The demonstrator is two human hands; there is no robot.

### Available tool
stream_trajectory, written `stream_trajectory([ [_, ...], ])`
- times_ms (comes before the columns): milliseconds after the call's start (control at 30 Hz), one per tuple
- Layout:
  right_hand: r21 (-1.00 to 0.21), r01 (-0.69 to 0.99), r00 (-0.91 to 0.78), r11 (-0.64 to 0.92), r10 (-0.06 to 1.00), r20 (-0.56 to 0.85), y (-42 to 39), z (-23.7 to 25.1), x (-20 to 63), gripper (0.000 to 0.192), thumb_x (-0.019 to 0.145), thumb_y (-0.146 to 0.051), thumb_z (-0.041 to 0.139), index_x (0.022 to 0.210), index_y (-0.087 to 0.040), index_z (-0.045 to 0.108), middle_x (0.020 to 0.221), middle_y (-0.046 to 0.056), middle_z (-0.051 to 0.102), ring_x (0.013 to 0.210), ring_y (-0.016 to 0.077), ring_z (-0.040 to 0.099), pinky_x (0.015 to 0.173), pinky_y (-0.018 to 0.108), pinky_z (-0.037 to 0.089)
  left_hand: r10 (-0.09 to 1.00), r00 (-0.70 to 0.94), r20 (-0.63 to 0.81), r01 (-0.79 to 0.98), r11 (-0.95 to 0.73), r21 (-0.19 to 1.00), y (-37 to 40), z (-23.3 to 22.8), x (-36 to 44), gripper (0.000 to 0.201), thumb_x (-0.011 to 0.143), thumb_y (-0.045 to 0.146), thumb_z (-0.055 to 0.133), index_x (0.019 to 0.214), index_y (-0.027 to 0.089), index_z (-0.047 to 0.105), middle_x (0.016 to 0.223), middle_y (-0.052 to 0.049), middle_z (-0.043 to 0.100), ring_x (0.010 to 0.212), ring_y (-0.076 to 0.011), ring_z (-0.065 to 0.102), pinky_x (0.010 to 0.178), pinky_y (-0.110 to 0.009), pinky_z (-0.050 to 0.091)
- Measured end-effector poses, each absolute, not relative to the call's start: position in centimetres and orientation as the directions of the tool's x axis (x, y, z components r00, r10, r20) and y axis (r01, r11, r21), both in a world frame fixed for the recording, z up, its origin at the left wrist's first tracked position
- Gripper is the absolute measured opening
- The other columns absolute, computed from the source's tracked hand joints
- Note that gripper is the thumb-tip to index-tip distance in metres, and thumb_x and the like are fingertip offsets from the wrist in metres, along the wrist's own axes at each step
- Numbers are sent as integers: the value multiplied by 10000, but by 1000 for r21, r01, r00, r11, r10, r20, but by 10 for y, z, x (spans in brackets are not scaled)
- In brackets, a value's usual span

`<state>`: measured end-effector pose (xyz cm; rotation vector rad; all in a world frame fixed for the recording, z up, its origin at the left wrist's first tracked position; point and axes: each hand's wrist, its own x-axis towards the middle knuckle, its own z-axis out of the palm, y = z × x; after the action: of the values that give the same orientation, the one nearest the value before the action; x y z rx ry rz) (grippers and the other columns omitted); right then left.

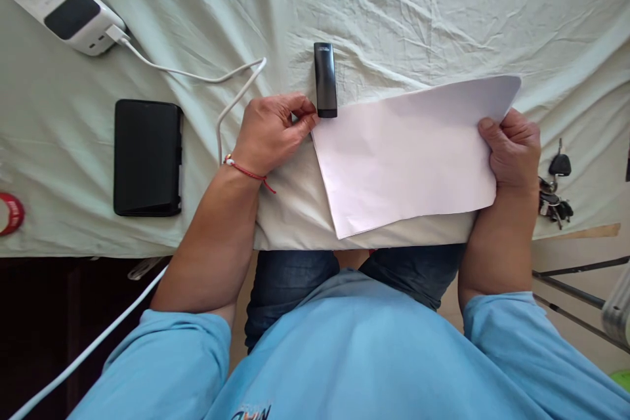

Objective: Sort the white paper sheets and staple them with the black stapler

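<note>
White paper sheets (408, 157), apparently more than one layer at the left edge, lie in front of me at a slight tilt. My right hand (514, 144) grips their right edge, thumb on top and fingers underneath. At the upper left corner, the thumb and fingers of my left hand (278, 128) are pinched together on the paper. Right beside those fingertips is a dark stapler (325, 79), its near end over that same corner. Whether the corner sits between its jaws cannot be made out from above.
A pale green cloth (394, 13) with wrinkles covers the table. On the left are a black phone (147, 157), a white power bank (73, 3) with a white cable (197, 79), and a red roll (10, 213). Keys (556, 193) lie beyond my right wrist.
</note>
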<state>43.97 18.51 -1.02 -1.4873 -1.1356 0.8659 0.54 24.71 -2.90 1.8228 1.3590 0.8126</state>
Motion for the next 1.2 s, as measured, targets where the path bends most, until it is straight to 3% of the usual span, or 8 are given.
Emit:
stream_trajectory([
  [200,-965,255,271,-61,963,11,187,-10,438,621,662,-775,1083,951,-261,889,887,0,790,767,160,598,715,327,538,974,225,5,465,-112,878,246,-28,6,299,1006,483,845,927,197,811,804,-7,781,727,-172,656,679,-345,528],
  [433,-953,284,245,-102,969,-31,187,-7,443,666,652,-806,1073,882,-243,802,811,-17,696,735,142,526,663,306,420,967,251,-35,492,-96,865,243,-21,9,207,975,420,807,891,230,795,805,-23,773,777,-213,711,725,-339,574],
  [633,-892,437,318,-116,948,32,186,-2,447,610,755,-792,1000,829,-225,788,730,-41,598,686,104,424,636,287,326,960,275,-45,523,-110,845,244,-21,9,235,968,466,789,887,247,771,779,-12,752,770,-214,689,717,-337,555],
  [1100,-955,159,354,-250,918,-181,179,-4,456,409,598,-517,1140,849,-277,925,749,-15,797,667,143,639,605,285,565,960,281,-16,443,-115,889,244,-33,9,114,960,361,815,965,249,794,867,-24,798,825,-223,722,780,-368,560],
  [1200,-951,168,374,-260,909,-182,180,-2,454,383,608,-451,1123,870,-246,933,771,-4,810,653,124,632,578,260,521,943,326,-65,312,-42,949,245,-29,3,298,889,383,884,1143,247,810,868,-16,815,771,-200,711,727,-353,550],
])
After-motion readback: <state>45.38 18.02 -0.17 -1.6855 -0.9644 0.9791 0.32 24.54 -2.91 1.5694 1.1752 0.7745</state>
